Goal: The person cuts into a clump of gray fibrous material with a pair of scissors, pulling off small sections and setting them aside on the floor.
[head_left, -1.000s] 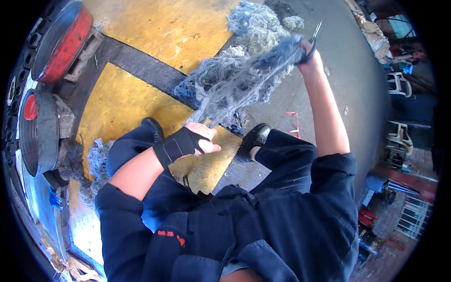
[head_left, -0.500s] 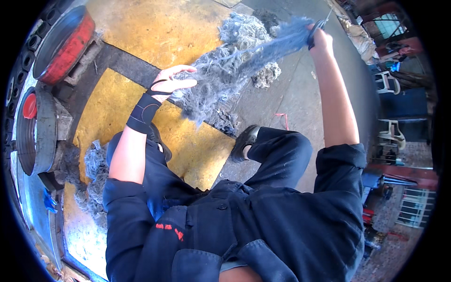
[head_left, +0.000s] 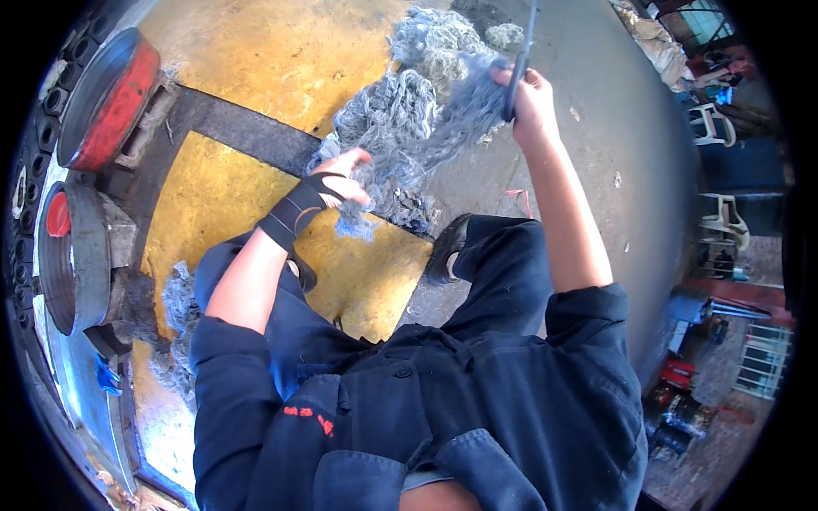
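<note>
My right hand is closed round the dark handle of a pair of scissors, whose blades point up and away. It also grips one end of a stretched tuft of blue-grey fibre waste. My left hand, in a black wrist brace, curls at the near end of the same tangle, with strands between its thumb and fingers and a small wisp hanging below. A larger grey tangled heap lies on the floor beyond both hands.
Yellow plates cover part of the floor. At left stand a red-and-black round drum and a dark ring-shaped one on blocks. More fibre lies beside my left leg. White plastic chairs stand far right.
My right hand has come inward and nearer with the scissors and fibre, so the stretched tuft is shorter. My left hand has moved slightly right and nearer, its straight fingers now curled.
</note>
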The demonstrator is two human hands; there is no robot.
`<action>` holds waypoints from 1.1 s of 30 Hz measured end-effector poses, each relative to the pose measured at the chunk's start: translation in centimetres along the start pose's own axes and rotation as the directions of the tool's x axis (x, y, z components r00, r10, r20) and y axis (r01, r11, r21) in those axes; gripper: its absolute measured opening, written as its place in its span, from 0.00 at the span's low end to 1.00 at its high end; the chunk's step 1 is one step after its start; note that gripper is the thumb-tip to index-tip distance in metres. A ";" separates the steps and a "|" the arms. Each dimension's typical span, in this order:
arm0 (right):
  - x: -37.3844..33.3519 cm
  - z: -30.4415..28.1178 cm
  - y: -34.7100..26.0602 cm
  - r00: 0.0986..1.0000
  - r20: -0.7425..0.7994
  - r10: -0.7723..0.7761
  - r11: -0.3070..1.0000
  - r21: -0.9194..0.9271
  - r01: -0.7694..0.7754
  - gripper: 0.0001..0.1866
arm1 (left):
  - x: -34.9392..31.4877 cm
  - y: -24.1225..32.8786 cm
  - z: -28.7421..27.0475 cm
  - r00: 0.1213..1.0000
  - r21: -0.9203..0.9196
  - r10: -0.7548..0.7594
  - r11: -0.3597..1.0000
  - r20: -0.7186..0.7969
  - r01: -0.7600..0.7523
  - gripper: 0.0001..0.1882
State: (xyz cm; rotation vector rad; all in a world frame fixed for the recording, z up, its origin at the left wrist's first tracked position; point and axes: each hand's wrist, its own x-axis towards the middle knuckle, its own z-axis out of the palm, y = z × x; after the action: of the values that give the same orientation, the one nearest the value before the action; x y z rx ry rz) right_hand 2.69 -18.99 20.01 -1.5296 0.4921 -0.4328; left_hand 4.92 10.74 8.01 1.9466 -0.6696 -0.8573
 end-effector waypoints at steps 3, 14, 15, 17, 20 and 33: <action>-1.7 0.5 3.4 0.997 0.066 0.040 0.950 -0.313 -0.017 0.16 | -1.0 0.2 2.6 0.986 0.142 -0.059 0.989 0.158 0.036 0.36; -4.8 4.8 16.0 0.827 0.347 0.442 0.628 -0.778 -0.009 0.29 | -4.6 -0.1 10.1 0.897 0.532 0.138 0.763 0.420 -0.367 0.24; -5.8 6.3 15.4 0.789 0.380 0.482 0.603 -0.798 0.016 0.28 | -4.8 0.0 10.3 0.904 0.521 0.163 0.771 0.394 -0.366 0.24; -7.6 8.6 16.0 0.724 0.433 0.536 0.602 -0.798 0.032 0.27 | -4.5 0.2 10.7 0.910 0.495 0.228 0.779 0.346 -0.384 0.23; -9.5 11.7 15.4 0.705 0.465 0.536 0.497 -0.848 0.182 0.35 | -4.1 1.6 10.9 0.900 0.574 0.184 0.715 0.396 -0.398 0.23; -2.6 8.2 13.1 0.815 0.391 0.427 0.882 -0.378 -0.281 0.12 | -4.9 1.7 9.6 0.839 0.464 0.474 0.700 0.268 -0.543 0.16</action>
State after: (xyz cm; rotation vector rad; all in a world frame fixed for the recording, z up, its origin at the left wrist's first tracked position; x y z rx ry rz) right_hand 4.61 -10.73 6.80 -1.7197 0.4653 0.3261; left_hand -5.77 8.68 7.40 2.0039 -1.5808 -0.4654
